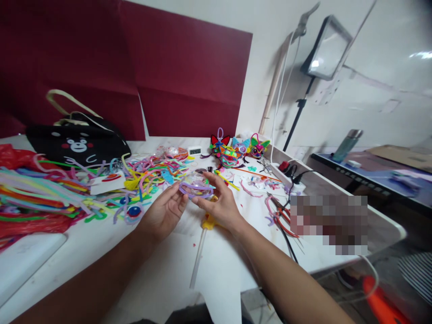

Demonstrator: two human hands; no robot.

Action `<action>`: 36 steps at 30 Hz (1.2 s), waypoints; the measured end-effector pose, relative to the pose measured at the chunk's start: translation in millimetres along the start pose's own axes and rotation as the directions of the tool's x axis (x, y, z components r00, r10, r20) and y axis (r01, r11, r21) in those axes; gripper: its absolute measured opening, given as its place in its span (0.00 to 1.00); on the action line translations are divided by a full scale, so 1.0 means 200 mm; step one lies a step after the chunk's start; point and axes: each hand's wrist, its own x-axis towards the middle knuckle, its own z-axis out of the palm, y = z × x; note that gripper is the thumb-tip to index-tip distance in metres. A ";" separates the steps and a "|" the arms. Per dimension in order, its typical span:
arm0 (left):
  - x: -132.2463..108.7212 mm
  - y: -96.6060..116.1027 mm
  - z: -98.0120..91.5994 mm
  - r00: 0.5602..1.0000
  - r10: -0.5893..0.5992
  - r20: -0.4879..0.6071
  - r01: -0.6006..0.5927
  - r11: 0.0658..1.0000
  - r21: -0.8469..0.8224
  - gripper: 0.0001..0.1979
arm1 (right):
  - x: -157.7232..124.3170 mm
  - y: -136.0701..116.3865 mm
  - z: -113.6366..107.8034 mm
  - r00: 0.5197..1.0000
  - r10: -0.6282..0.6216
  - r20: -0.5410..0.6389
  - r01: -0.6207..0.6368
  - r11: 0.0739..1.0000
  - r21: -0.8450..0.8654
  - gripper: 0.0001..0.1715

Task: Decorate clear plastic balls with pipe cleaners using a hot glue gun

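Note:
A clear, rounded plastic piece (195,179) with a lilac pipe cleaner (196,192) around its lower edge is held between both hands above the table. My left hand (165,211) grips its left side between thumb and fingers. On the right side, my right hand (221,202) has its thumb below and its fingers on the top edge. Under the right hand lies a yellow glue gun (209,221), partly hidden, with a clear glue stick (198,258) pointing toward me.
Pipe cleaners (37,189) in many colours cover the left side, before a black bear-face bag (77,146). Several cat-face ornaments (258,147) stand at the back. Orange-handled pliers (285,220) and a black cable (286,243) lie right. A white case (30,261) sits front left.

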 end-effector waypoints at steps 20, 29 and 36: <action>0.00 -0.02 0.00 1.000 0.003 -0.004 -0.003 1.000 0.024 0.10 | -0.01 0.00 0.01 1.000 -0.004 0.027 0.004 0.999 0.032 0.38; -0.02 -0.03 0.00 1.000 -0.003 0.020 0.002 0.998 0.067 0.12 | 0.01 -0.01 0.01 0.995 0.099 -0.029 -0.096 0.991 0.092 0.28; -0.02 -0.04 0.02 0.999 -0.033 0.005 0.033 0.997 0.067 0.14 | 0.01 -0.01 0.02 0.986 0.153 -0.064 -0.148 0.986 0.081 0.24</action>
